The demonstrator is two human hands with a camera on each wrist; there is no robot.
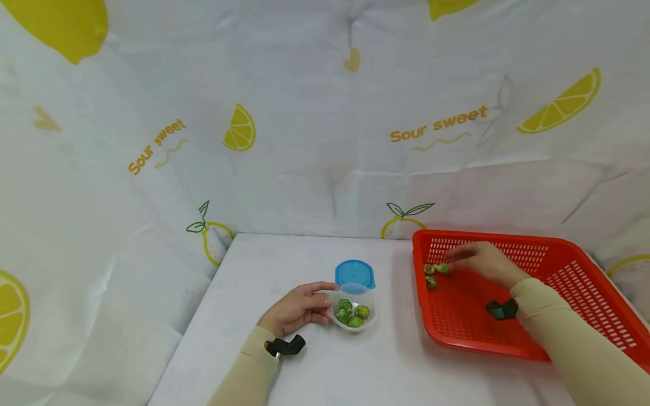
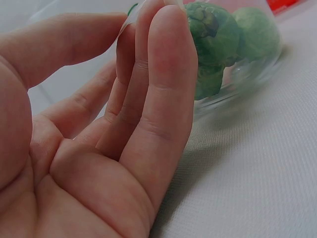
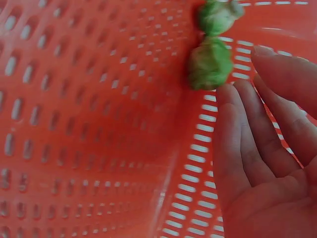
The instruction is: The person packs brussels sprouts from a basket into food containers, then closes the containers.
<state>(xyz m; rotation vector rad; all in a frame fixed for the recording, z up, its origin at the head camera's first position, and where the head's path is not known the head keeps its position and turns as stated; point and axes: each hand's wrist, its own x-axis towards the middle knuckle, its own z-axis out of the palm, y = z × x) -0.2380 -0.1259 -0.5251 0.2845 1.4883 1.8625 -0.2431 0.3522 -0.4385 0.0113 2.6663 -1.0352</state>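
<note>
My left hand [image 1: 299, 309] pinches the left rim of a small clear plastic container [image 1: 376, 311] between thumb and fingers. Several green Brussels sprouts [image 1: 356, 321] lie in it, and two of these sprouts [image 2: 213, 37] show beyond my fingers in the left wrist view. Inside the red basket [image 1: 459, 327], my right hand [image 1: 484, 263] reaches toward the far left corner with fingers extended. Its fingertips are right at a Brussels sprout [image 3: 210, 65], with the thumb apart and nothing gripped. More sprouts [image 1: 431, 282] sit in that corner, against the basket's left wall.
A blue lid [image 1: 354, 273] lies on the white table [image 1: 284, 254] just behind the container. The basket's raised rim [image 1: 424, 304] stands to the container's right. A white lemon-printed cloth [image 1: 315, 135] hangs behind the table.
</note>
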